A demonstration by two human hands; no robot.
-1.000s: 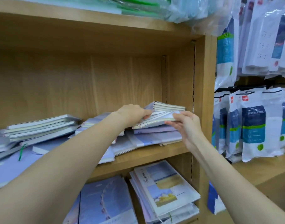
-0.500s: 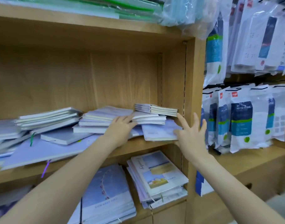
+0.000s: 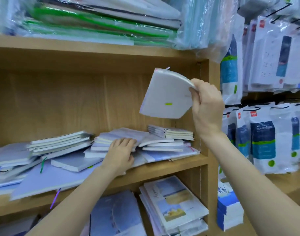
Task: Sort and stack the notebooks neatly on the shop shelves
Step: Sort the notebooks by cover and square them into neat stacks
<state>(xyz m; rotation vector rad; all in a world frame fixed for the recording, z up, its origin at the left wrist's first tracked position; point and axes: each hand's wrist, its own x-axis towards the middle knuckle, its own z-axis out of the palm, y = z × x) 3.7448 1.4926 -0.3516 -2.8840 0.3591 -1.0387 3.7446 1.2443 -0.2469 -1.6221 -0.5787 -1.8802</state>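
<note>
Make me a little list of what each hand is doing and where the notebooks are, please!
Right hand: holds a white notebook up in the air by its corner, bent.
Left hand: rests on the messy notebook pile on the middle shelf, fingers relaxed.
Left of the pile: a tilted stack of notebooks.
Lower shelf: picture-cover notebooks.
Top shelf: plastic-wrapped green folders.
Far right: hanging white packets.

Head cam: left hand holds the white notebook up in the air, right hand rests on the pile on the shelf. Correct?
Hands are swapped. In the head view the right hand holds the white notebook up in the air; the left hand rests on the pile on the shelf.
</note>
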